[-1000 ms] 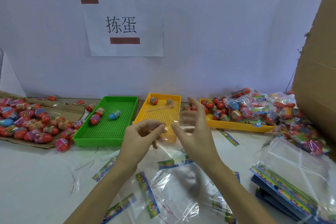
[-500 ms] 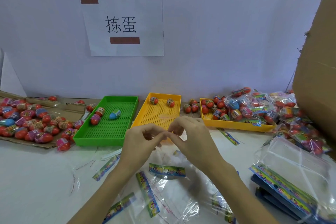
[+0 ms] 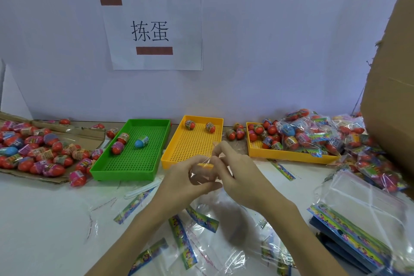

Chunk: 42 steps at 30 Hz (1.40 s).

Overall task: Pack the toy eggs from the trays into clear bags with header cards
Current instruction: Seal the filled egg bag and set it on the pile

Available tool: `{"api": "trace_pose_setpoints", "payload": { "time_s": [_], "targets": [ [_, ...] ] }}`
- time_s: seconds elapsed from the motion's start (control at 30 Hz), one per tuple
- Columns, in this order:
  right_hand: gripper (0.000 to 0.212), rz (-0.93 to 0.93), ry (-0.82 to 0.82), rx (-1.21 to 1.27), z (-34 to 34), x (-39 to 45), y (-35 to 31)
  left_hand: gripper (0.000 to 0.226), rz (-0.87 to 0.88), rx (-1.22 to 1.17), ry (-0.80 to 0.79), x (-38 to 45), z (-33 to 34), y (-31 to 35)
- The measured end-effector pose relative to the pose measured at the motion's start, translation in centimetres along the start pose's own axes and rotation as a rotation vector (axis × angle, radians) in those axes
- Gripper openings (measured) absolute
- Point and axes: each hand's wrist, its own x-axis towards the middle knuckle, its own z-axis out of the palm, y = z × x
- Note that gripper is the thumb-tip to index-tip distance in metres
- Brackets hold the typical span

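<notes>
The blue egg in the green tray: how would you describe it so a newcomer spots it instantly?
Start at the green tray, left of the two yellow ones below the wall sign. Three eggs lie near its far left. The blue egg is the rightmost; the other two are red.

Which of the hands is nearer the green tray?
Left. The left hand is just right of the green tray, near its front right corner. The right hand is farther right, in front of the yellow tray.
</notes>
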Motion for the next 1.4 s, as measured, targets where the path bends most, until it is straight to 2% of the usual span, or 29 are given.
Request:
{"api": "trace_pose_setpoints", "payload": {
  "time_s": [0.17,0.27,0.37,0.43,0.6,0.67,0.83,1.0,1.07,1.2,1.27,1.4],
  "targets": [
    [0.013,-0.027,-0.071,0.032,-0.9,-0.1,-0.6,0.052,0.123,0.111,0.033,-0.1,-0.1,-0.1],
    [0.013,-0.046,-0.071,0.002,-1.0,-0.2,-0.5,0.05,0.138,0.121,0.036,-0.1,0.0,0.2],
    [0.007,-0.1,0.0,0.016,-0.4,-0.1,-0.4,0.047,0.106,0.087,0.033,0.0,0.2,0.2],
    [0.006,-0.116,0.08,0.053,-0.1,0.1,-0.2,0.053,0.098,0.067,0.026,0.0,0.1,0.2],
    [0.007,-0.107,0.251,0.149,-0.2,0.2,0.1,0.054,0.084,0.152,0.018,-0.2,-0.4,0.1],
    [0.008,-0.071,0.227,0.148,-0.4,0.3,0.2,0.058,0.055,0.168,0.035,-0.2,-0.4,0.3],
    [0.014,0.023,0.011,0.047,-0.9,0.2,0.2,0.065,0.09,0.395,0.096,-0.1,-0.9,0.5],
    [0.007,-0.055,-0.005,0.024,-1.1,0.0,0.1,0.058,0.07,0.508,0.093,0.0,-1.5,0.5],
    [0.005,-0.1,-0.007,0.055,-0.8,-0.1,0.0,0.052,0.066,0.442,0.026,-0.1,-1.7,0.4],
    [0.002,-0.135,0.029,0.076,-0.5,-0.1,0.3,0.024,-0.051,-0.066,-0.077,0.0,-1.1,0.7],
    [0.008,-0.124,0.091,0.075,-0.3,0.1,0.4,0.025,-0.114,-0.166,-0.03,0.0,-1.0,1.0],
    [0.013,-0.037,0.28,0.169,0.1,0.4,0.7,0.015,-0.198,-0.178,0.12,0.4,-1.6,0.6]
  ]
}}
